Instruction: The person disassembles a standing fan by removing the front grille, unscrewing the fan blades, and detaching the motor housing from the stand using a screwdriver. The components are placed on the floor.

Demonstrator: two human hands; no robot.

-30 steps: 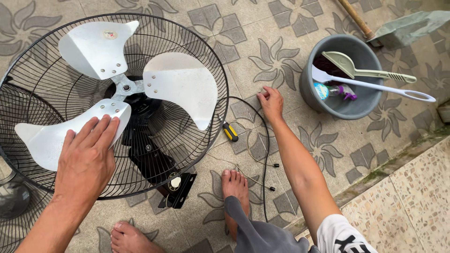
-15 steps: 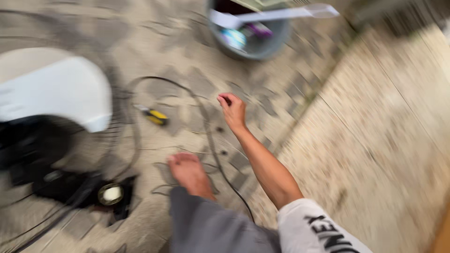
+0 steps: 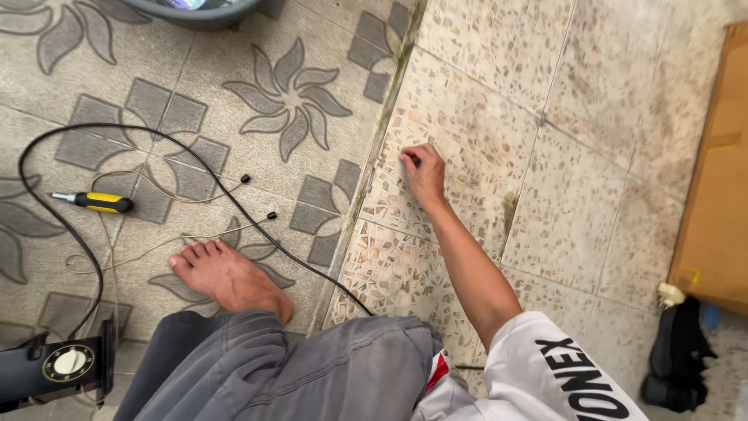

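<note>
- One hand shows in my view, the right hand [image 3: 423,173], stretched out low over the speckled floor tile [image 3: 545,156]; its fingers are curled in with the tips bunched close together against the tile, and I cannot tell whether anything small is pinched between them.
- No sign of my left hand anywhere in the picture.
- Just left of the right hand runs a dark, mossy joint [image 3: 382,132] between the speckled tile and the grey flower-patterned paving [image 3: 288,97].
- On the patterned paving lies a black cable [image 3: 195,164] in a wide loop, running back toward my knee; two thinner pale wires with dark ends lie beside and across it.
- A yellow-handled screwdriver [image 3: 97,203] lies flat inside the loop, well apart from the right hand.
- My bare foot [image 3: 226,277] rests on the paving, touching one of the thin wires.
- At the lower left corner sits a black fan base [image 3: 58,366] with a round pale dial.
- A grey bucket [image 3: 195,12] is cut off by the top edge.
- A brown cardboard box [image 3: 717,171] stands at the right edge, with a dark bundle [image 3: 674,359] below it.
</note>
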